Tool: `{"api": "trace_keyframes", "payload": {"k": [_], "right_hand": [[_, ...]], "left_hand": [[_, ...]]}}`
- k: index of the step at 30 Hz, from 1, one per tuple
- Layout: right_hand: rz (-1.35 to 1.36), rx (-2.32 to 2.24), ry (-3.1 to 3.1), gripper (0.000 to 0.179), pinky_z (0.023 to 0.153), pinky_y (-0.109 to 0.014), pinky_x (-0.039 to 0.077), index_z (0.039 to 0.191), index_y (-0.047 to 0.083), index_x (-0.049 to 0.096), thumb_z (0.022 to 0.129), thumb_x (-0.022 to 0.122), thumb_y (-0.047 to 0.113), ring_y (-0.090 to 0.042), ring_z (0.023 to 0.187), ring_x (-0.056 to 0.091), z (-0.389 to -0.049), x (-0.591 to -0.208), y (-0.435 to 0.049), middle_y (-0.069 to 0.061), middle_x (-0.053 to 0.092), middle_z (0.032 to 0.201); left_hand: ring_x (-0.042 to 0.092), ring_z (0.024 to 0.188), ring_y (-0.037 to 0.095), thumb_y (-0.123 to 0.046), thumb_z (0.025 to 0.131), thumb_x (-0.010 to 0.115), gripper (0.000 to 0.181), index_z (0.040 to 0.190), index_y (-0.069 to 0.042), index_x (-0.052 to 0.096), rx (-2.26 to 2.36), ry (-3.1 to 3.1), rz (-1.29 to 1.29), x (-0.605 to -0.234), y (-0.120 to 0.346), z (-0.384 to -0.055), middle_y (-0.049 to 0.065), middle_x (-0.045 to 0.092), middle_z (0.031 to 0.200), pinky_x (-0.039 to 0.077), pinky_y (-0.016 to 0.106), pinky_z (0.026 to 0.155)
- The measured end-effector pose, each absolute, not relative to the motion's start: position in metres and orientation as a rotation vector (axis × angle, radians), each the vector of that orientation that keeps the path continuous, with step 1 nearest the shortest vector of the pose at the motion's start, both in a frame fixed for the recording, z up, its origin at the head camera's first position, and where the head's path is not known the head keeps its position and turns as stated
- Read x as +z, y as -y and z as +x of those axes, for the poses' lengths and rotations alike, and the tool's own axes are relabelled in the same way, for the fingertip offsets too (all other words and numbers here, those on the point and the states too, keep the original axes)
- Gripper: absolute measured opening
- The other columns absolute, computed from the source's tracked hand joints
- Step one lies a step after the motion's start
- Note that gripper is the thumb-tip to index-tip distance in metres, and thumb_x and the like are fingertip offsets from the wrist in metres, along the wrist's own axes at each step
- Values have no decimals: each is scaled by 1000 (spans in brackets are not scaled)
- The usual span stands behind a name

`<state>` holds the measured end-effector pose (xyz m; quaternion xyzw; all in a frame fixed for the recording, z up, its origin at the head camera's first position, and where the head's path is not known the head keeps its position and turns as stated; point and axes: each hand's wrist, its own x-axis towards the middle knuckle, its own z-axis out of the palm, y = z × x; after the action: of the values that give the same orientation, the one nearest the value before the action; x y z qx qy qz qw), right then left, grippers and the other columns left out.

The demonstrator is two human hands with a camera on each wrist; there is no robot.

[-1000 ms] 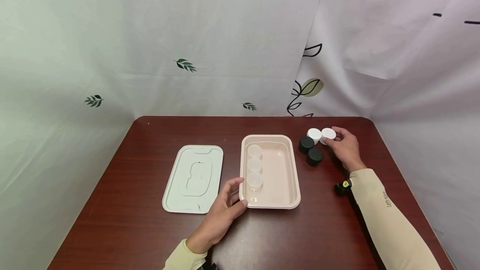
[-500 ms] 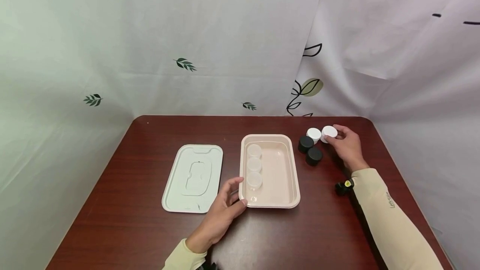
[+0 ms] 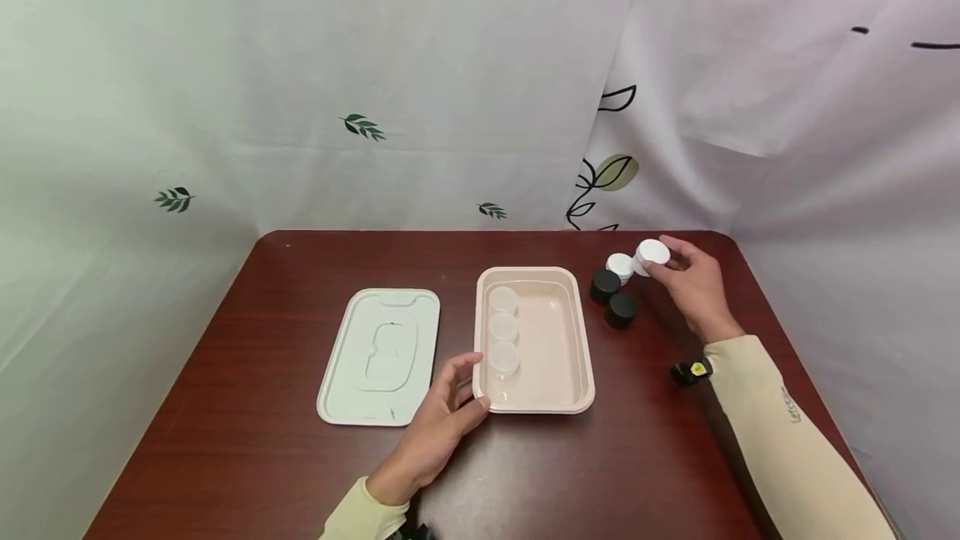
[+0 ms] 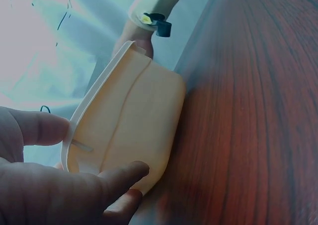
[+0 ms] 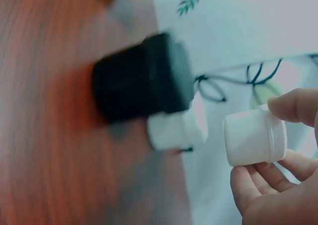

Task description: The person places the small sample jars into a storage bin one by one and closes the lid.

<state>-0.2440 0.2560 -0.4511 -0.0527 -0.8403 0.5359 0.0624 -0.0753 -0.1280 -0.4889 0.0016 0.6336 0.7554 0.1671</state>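
My right hand (image 3: 695,288) pinches a small white lidded jar (image 3: 651,255) between thumb and fingers. In the right wrist view this jar (image 5: 251,137) is apart from the tabletop. Beside it stand another white jar (image 3: 619,267) and two black jars (image 3: 604,285). My left hand (image 3: 433,438) holds the near-left corner of a beige plastic tray (image 3: 555,394), thumb at the corner and a finger at the left rim. More fingers touch the outer side wall in the left wrist view. Three small translucent jars (image 3: 503,327) line the tray's left side.
A flat white lid (image 3: 392,407) lies on the brown table (image 3: 247,357) to the left of the tray. A pale printed curtain (image 3: 450,90) hangs behind and beside the table.
My right hand has lifted the white jar up off the table, away from the other white jar. The left hand stays at the tray's corner.
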Motion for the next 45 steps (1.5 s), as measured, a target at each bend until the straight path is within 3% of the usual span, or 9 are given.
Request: {"api": "trace_keyframes", "payload": {"k": [9,17,25,34,45], "right_hand": [[6,1697,2504,62,84,-9,52,152,4,55,96,78,20,2,109,61,-231,-419,-226,-17,57,147],[159,1845,2461,60,83,-18,59,150,3,56,95,78,11,-2,108,68,-210,-396,-199,-3,66,131],[299,1906,2418,57,91,-17,56,148,-2,57,94,76,3,1,109,68,-198,-384,-178,-13,58,144],[375,1917,2448,56,95,-17,55,146,0,58,93,78,3,-1,110,67,-187,-387,-163,-15,63,137],[475,1934,2504,56,90,-20,58,144,-1,59,91,78,1,-3,105,70,-173,-396,-149,-22,63,134]], "left_hand": [[42,150,41,-1,98,63,63,155,-10,38,2145,-1815,-1,-490,130,-75,20,28,167,49,30,103],[43,150,40,-1,98,63,63,155,-11,38,2143,-1812,-3,-489,130,-76,20,29,167,49,30,103],[44,149,40,-1,98,62,62,155,-11,39,2145,-1812,-3,-489,131,-77,19,31,166,49,30,102],[43,150,40,-1,98,63,62,155,-11,39,2146,-1812,3,-489,131,-77,20,32,165,49,30,103],[42,151,41,0,99,62,62,155,-11,38,2146,-1803,15,-490,131,-77,21,32,165,49,30,104]]}}
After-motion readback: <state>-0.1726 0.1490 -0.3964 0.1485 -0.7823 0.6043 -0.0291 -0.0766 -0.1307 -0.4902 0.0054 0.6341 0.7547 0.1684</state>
